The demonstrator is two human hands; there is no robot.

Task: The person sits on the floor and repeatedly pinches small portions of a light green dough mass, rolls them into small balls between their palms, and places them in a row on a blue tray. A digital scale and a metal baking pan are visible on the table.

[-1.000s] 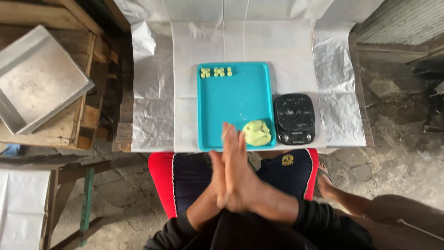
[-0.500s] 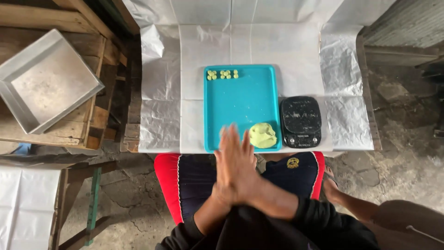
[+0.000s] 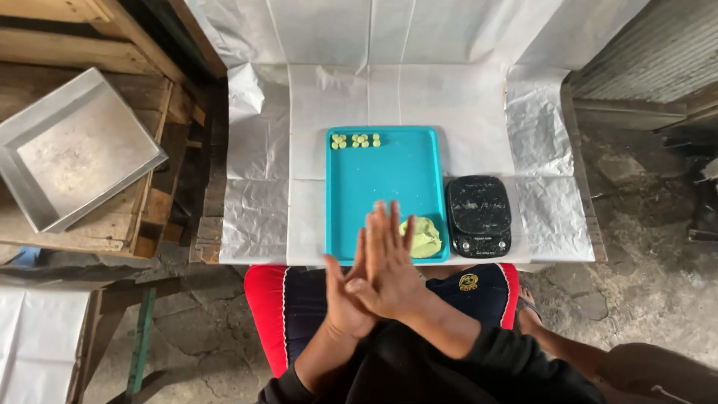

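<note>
My right hand [image 3: 389, 262] lies flat across my left hand [image 3: 345, 303], palm against palm, just in front of the near edge of a teal tray [image 3: 389, 176]. The fingers of both hands are stretched out and point toward the tray. Whatever may be between the palms is hidden. A lump of pale yellow-green dough [image 3: 426, 236] sits at the tray's near right corner, just beyond my right fingertips. Several small yellow dough pieces [image 3: 356, 140] stand in a row at the tray's far left corner.
A black kitchen scale [image 3: 479, 215] stands right of the tray on a small table covered in white paper [image 3: 479, 105]. A square metal pan [image 3: 75, 153] rests on wooden pallets at the left. My lap, in red and dark cloth [image 3: 265, 307], is below the table's edge.
My palms have slid against each other, the right hand now lying further across the left with its fingers spread. The view has shifted a little; the tray, dough and scale have stayed put.
</note>
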